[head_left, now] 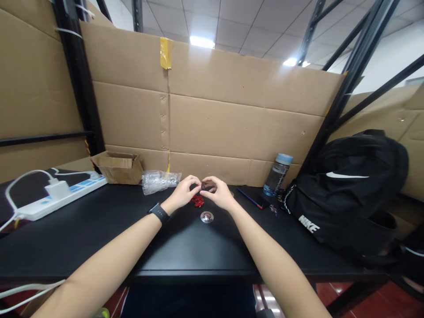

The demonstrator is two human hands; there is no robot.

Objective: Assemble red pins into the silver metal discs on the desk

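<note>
My left hand (pixel 185 191) and my right hand (pixel 218 193) meet above the middle of the black table, thumbs and fingers closed in a pinch. A small dark piece (pixel 203 187) shows between the fingertips of my right hand; its kind is not clear. What my left fingers pinch is too small and covered to name. Just below the hands lies a small tangle of red cord-like material (pixel 198 202). Nearer to me, a shiny round metal disc (pixel 207 217) with a raised centre lies flat on the table.
Left on the table (pixel 192 251) are a white power strip (pixel 36 209), an open cardboard box (pixel 119 168) and crumpled clear plastic wrap (pixel 160 181). To the right stand a water bottle (pixel 277 175) and a black backpack (pixel 351 198), with a blue pen (pixel 249 198) nearby. Cardboard panels (pixel 232 123) close off the back.
</note>
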